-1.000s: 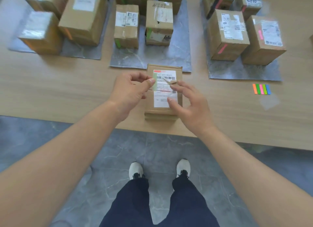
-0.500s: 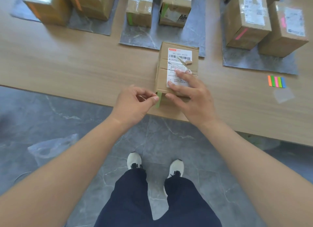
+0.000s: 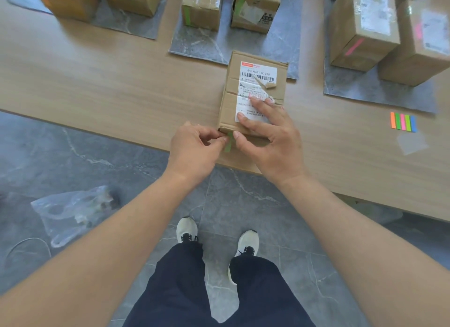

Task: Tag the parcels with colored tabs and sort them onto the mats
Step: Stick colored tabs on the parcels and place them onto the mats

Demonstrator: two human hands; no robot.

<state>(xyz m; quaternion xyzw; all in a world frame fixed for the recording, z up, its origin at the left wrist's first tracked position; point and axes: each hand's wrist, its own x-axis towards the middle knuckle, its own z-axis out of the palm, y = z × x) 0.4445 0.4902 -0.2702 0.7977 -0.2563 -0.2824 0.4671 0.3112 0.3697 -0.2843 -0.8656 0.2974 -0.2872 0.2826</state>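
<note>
A flat cardboard parcel [image 3: 230, 100] with a white shipping label lies on the wooden table [image 3: 121, 83] near its front edge. A green tab [image 3: 228, 144] hangs down the parcel's near side. My left hand [image 3: 194, 148] pinches that tab at the parcel's front edge. My right hand [image 3: 270, 136] rests on top of the parcel with fingers spread over the label and its thumb beside the tab. A strip of coloured tabs [image 3: 403, 122], orange, green, pink, green and blue, lies on the table to the right.
Three grey mats hold tagged boxes: the left mat [image 3: 126, 24] orange-tagged, the middle mat [image 3: 202, 44] green-tagged, the right mat [image 3: 365, 90] pink-tagged. A clear backing sheet [image 3: 411, 144] lies below the tab strip. A plastic bag [image 3: 70, 212] lies on the floor.
My left hand carried the green tab from the parcel's top down to its near side. My right hand slid nearer on the label, its thumb now at the front edge.
</note>
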